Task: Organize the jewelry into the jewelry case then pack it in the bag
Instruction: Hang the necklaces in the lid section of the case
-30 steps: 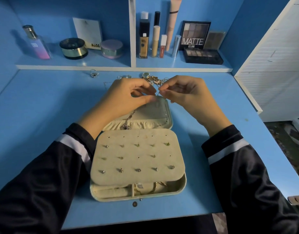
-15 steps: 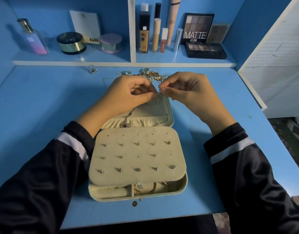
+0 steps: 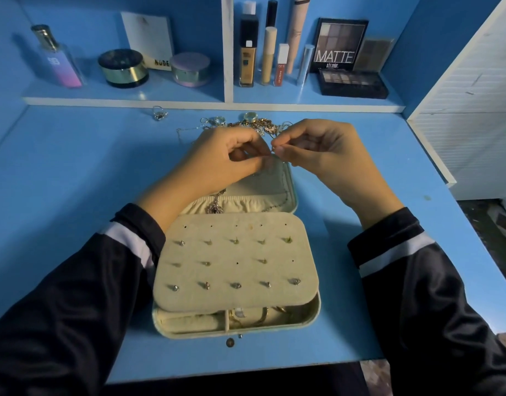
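1. jewelry case (image 3: 237,332) lies open at table (image 3: 74,172) centre; its stud panel (image 3: 234,264) is mostly filled, and the near compartments (image 3: 189,321) hold gold pieces.
2. left hand (image 3: 229,161) and right hand (image 3: 320,155), fingers curled, pinch one small piece (image 3: 273,150) between them above the lid (image 3: 263,184); its kind cannot be told.
3. loose pile (image 3: 257,125) and a ring (image 3: 159,113) lie unpacked at the far edge.
4. no bag in view; judged roughly halfway.
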`<state>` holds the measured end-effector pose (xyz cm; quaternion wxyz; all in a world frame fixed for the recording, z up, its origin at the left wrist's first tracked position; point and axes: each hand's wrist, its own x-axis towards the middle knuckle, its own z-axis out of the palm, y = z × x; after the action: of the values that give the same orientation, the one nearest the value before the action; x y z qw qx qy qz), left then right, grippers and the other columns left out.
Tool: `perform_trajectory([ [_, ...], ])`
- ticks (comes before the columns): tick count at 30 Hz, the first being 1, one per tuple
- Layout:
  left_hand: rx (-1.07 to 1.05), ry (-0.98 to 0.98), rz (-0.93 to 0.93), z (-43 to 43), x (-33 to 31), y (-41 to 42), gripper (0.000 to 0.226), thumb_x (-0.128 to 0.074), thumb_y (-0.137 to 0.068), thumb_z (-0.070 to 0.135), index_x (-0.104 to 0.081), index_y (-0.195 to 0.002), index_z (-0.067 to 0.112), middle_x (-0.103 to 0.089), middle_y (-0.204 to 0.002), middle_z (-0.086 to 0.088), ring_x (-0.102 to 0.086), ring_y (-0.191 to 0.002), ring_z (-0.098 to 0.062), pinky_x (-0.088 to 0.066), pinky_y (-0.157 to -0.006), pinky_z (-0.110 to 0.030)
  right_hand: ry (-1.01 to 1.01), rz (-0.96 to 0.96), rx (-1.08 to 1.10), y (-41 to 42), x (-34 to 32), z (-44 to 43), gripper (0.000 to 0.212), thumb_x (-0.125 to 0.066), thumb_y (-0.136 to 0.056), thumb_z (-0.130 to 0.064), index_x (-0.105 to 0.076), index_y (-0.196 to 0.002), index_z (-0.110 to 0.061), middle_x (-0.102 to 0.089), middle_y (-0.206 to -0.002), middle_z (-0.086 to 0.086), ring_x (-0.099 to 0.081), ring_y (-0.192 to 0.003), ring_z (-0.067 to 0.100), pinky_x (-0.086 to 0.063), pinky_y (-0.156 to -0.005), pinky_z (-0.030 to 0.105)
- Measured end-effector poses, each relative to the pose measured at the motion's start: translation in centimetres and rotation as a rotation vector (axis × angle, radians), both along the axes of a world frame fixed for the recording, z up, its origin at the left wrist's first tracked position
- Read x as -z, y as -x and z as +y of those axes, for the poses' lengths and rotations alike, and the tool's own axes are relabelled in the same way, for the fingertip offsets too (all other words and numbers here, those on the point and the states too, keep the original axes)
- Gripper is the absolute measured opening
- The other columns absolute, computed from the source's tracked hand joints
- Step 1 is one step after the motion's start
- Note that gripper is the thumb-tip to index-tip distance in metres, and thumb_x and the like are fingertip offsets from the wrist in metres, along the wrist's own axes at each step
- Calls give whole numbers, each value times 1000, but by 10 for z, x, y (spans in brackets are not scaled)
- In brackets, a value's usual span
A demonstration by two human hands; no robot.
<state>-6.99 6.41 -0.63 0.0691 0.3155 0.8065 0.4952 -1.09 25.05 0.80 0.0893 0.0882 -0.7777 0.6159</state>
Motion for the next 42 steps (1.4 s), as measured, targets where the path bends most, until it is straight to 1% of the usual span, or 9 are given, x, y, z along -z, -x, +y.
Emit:
perform_trajectory([
  [3, -34, 5, 31, -2, 3, 2, 9, -73, -86, 16, -71, -94, 15, -73, -85, 5, -68, -75, -32, -56, -77, -47, -55, -22, 28, 0, 1, 3, 9, -68, -84, 5, -69, -92, 1, -69, -70, -8, -63, -65, 0, -47, -66, 13],
  [6, -78, 65, 121, -3, 5, 4, 5, -72, -86, 20, -70, -91, 20, -70, -75, 15, -66, -65, -28, -54, -71, -34, -193, -40, 56, 0, 5, 6, 8, -68, -84, 2, -71, -89, -4, -72, -79, 7, -65, -72, 9, -53, -73, 25],
  [8, -90, 94, 177, -3, 5, 4, 5, -73, -85, 19, -71, -90, 20, -66, -73, 21, -62, -61, -25, -50, -66, -26, -316, -38, 78, 1, 7, 8, 12, -68, -83, 0, -72, -87, -11, -72, -80, 7, -64, -71, 9, -52, -73, 29],
  [14, -24, 214, 370, -5, 6, 8, 11, -73, -83, 12, -73, -91, 19, -64, -82, 9, -53, -60, -15, -45, -65, -23, -534, 3, 152, -1, 7, 1, 17, -66, -78, -1, -73, -82, -15, -66, -73, -4, -57, -64, 1, -43, -64, 8],
  [18, -17, 254, 453, -5, 4, 9, 11, -74, -82, 13, -75, -91, 18, -48, -71, 22, -49, -61, -13, -38, -64, -18, -649, 59, 196, -2, 5, 0, 15, -66, -75, 0, -74, -81, -11, -63, -73, -2, -55, -62, 2, -42, -63, 8],
  [22, -34, 239, 464, -3, 6, 10, 9, -75, -82, 16, -77, -91, 18, -49, -71, 20, -49, -61, -15, -34, -63, -9, -685, 24, 230, 1, 4, -2, 16, -64, -77, -1, -75, -82, -12, -60, -72, -6, -53, -61, 1, -40, -62, 7],
  [27, -34, 239, 479, -1, 8, 11, 9, -76, -83, 20, -77, -92, 19, -54, -73, 10, -51, -61, -17, -40, -64, -23, -708, -11, 255, 4, 2, -6, 18, -62, -79, -2, -76, -85, -12, -58, -72, -11, -51, -61, -2, -37, -61, 1],
  [30, -41, 229, 487, 0, 9, 11, 10, -76, -83, 22, -78, -92, 19, -50, -71, 14, -49, -60, -14, -38, -64, -22, -711, -2, 271, 5, 2, -7, 18, -64, -79, -2, -76, -86, -12, -60, -74, -8, -52, -64, 3, -38, -61, 1],
  [42, -16, 240, 509, 2, 13, 17, 16, -73, -85, 28, -78, -98, 21, -65, -80, -1, -57, -70, -21, -48, -67, -34, -833, 39, 277, 12, 9, -11, 22, -63, -77, 0, -79, -87, -13, -61, -84, 6, -53, -75, 15, -35, -60, 7],
])
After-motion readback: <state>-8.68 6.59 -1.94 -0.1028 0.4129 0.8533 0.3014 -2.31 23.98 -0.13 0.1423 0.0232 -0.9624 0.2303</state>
